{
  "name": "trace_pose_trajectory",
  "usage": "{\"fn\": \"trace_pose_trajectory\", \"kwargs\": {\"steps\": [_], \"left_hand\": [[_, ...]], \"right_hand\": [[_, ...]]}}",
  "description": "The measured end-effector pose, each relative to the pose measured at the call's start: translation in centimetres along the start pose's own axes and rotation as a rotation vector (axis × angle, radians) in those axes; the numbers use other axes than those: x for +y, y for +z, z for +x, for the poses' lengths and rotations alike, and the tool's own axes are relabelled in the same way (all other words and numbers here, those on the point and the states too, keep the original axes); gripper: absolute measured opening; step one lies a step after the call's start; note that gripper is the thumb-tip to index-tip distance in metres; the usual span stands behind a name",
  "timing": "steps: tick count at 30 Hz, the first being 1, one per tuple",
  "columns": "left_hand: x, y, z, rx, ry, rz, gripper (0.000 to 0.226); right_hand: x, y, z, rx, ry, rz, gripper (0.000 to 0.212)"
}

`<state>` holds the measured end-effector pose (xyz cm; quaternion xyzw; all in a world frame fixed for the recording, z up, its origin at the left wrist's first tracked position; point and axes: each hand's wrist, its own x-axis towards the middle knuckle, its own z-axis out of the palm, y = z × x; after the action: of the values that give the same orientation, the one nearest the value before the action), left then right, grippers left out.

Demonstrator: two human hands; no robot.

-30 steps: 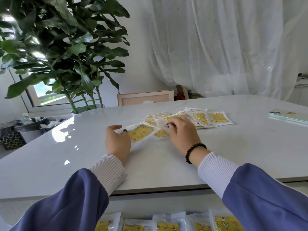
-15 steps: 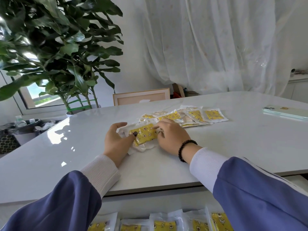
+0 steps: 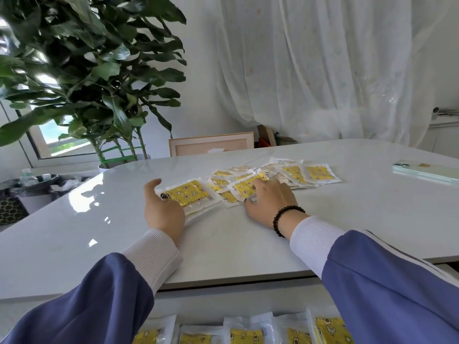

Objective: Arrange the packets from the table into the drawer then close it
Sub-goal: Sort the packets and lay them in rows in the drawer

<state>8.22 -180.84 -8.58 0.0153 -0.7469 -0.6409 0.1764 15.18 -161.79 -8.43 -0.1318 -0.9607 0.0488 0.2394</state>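
Several yellow-printed packets in clear wrap lie in a loose pile (image 3: pixel 293 173) on the white table (image 3: pixel 347 219). My left hand (image 3: pixel 162 211) holds a small stack of packets (image 3: pixel 191 194) at its near left corner, thumb on top. My right hand (image 3: pixel 270 202), with a bead bracelet at the wrist, reaches into the pile's left end and pinches one packet (image 3: pixel 242 188) between curled fingers and thumb. Below the table's front edge the drawer (image 3: pixel 211 311) is open, with a row of packets (image 3: pixel 246 335) standing side by side in it.
A pale green phone (image 3: pixel 422 170) lies at the table's far right. A big potted plant (image 3: pixel 99 83) stands behind the table's left end, with a framed picture (image 3: pixel 211 145) and a white curtain (image 3: pixel 323 70) behind. A dark bin (image 3: pixel 37 184) sits left.
My right hand slid a packet onto the stack at my left hand, then went back right to the pile and took hold of another. My left hand stayed on the stack.
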Motion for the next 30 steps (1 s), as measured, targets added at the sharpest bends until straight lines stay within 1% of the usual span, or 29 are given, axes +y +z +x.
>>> {"fn": "trace_pose_trajectory", "kwargs": {"steps": [1,2,4,5,6,7,9,10,11,12,14,15,16,22,26,30], "left_hand": [[0.0,0.0,0.0,-0.019,-0.001,0.005,0.058],[0.0,0.0,0.0,-0.042,-0.003,0.018,0.056],[0.0,0.2,0.1,-0.078,-0.015,0.047,0.054],[-0.2,0.2,0.2,-0.089,-0.020,0.053,0.053],[-0.3,0.2,0.4,-0.091,-0.022,0.053,0.052],[-0.4,0.3,0.6,-0.089,-0.027,0.051,0.051],[-0.6,0.3,1.0,-0.078,-0.036,0.053,0.048],[-0.7,0.4,1.2,-0.074,-0.043,0.048,0.046],[-0.7,0.4,1.2,-0.078,-0.055,0.040,0.046],[-0.7,0.5,1.2,-0.089,-0.065,0.036,0.046],[-0.6,0.6,1.1,-0.113,-0.076,0.051,0.045],[-0.5,0.7,1.0,-0.122,-0.076,0.059,0.044],[-0.6,0.7,0.9,-0.125,-0.072,0.061,0.043],[-0.6,0.7,0.8,-0.117,-0.063,0.035,0.047],[-0.7,0.8,1.2,-0.108,-0.088,0.014,0.047],[-0.5,0.7,0.9,-0.152,-0.086,0.031,0.047]], "right_hand": [[0.1,0.2,0.3,0.013,-0.036,0.010,0.041],[0.4,0.4,0.5,-0.038,-0.076,0.028,0.050],[0.6,0.9,1.0,-0.244,-0.096,0.087,0.072],[0.7,1.1,1.1,-0.309,-0.088,0.094,0.077],[0.7,1.3,1.1,-0.311,-0.078,0.088,0.079],[0.8,1.4,1.1,-0.257,-0.067,0.069,0.077],[0.7,1.0,0.8,-0.059,-0.058,0.013,0.062],[0.7,0.9,0.8,0.004,-0.063,0.004,0.056],[0.8,1.0,0.8,0.003,-0.080,0.017,0.057],[1.0,1.2,0.9,-0.073,-0.088,0.035,0.066],[1.1,1.2,1.2,-0.294,-0.070,0.059,0.082],[1.2,1.3,1.4,-0.359,-0.056,0.061,0.084],[1.2,1.4,1.4,-0.385,-0.045,0.055,0.085],[1.0,0.8,0.8,-0.369,-0.039,0.011,0.084],[0.9,-0.3,-1.2,-0.377,-0.071,-0.006,0.072],[2.3,-2.2,-3.6,-0.374,-0.148,-0.040,0.065]]}}
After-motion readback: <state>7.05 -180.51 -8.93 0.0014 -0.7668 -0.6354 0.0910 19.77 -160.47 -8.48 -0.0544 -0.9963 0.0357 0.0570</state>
